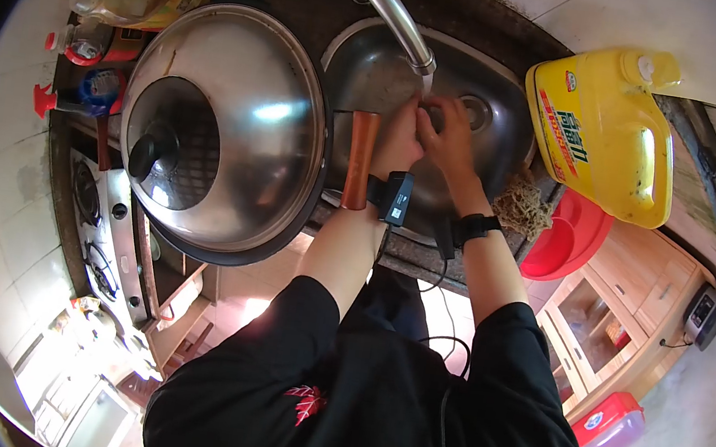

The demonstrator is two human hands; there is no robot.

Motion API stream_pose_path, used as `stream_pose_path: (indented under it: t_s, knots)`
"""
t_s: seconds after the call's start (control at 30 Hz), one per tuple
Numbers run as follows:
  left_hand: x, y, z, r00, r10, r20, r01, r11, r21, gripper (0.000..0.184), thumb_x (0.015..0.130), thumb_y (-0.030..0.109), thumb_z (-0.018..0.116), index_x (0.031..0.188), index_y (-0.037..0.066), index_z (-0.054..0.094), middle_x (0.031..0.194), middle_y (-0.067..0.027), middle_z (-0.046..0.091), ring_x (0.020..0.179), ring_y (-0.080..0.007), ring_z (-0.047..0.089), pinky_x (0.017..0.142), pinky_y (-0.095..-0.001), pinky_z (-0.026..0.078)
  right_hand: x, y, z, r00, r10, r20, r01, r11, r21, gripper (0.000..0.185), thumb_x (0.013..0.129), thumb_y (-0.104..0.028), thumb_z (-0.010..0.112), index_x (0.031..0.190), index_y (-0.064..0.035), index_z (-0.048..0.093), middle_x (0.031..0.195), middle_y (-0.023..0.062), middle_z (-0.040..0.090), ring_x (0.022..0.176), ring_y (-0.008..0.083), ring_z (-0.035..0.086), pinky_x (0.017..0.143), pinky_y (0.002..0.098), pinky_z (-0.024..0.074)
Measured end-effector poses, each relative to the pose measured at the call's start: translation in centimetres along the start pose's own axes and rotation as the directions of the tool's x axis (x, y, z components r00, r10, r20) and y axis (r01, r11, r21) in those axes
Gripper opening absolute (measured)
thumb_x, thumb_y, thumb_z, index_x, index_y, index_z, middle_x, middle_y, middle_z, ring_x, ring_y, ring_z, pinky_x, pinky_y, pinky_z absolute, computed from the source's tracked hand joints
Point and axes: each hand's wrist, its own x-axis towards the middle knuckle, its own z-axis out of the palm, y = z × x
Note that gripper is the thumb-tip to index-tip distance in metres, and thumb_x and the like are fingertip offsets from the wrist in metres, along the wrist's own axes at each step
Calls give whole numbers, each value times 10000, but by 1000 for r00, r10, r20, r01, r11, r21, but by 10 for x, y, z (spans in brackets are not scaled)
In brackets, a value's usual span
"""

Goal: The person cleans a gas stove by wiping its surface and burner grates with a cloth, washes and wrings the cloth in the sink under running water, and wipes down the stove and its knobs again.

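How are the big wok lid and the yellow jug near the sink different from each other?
The wok lid is round and silvery, with a see-through window; the yellow jug is oblong, with a printed label. The wok lid is left of the sink, the yellow jug right of it. Both are large and close to the sink.

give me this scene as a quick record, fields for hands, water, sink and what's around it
left hand: in the stream below the faucet, partly hidden by the right hand; left hand
right hand: close beside the left; contact unclear
water: running from the faucet
sink: stainless steel basin
left of sink: domed metal lid with dark knob
right of sink: yellow jug, fibrous scrubber
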Motion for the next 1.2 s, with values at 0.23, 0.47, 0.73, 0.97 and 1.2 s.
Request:
stream_pose_path:
  t_s: [0.23,0.47,0.73,0.97,1.2]
  knots:
    - [-46,20,42,980,108,168,-107,994,-11,401,986,444,508,1214,118,555,1229,-50,561,1103,-210,560,970,-401,454,1,26,29,962,258,-92,-226,938,265,284,882,-213,633,1093,-23,626,1115,149,627,1094,335,575,972,407,430]
    - [-36,33,45,998,-39,52,43,995,-85,413,994,434,467,1156,76,595,1133,-99,629,1052,-241,614,933,-418,499,15,-3,3,971,-229,-62,220,967,-132,352,811,-202,650,1119,-34,621,1168,169,621,1140,328,561,1027,396,390]
    - [-24,17,21,934,-42,355,142,954,-263,457,975,421,393,1164,43,567,1173,-163,625,1099,-293,598,914,-434,500,20,-12,20,982,179,63,-185,977,102,325,784,-297,683,963,-27,656,976,172,657,936,345,621,864,419,465]
    - [-28,11,24,987,-60,148,93,968,-232,436,968,418,416,1143,52,577,1132,-148,627,1052,-275,609,884,-418,510,25,-7,25,941,296,165,-320,937,143,344,766,-336,685,972,-61,689,918,180,687,899,337,660,832,402,488]
    - [-16,5,13,995,-75,63,86,979,-187,416,961,416,440,1122,62,586,1092,-132,630,1005,-257,620,855,-402,520,34,18,37,937,302,173,-333,923,194,381,774,-315,658,1002,-11,683,899,241,684,863,373,683,767,415,518]
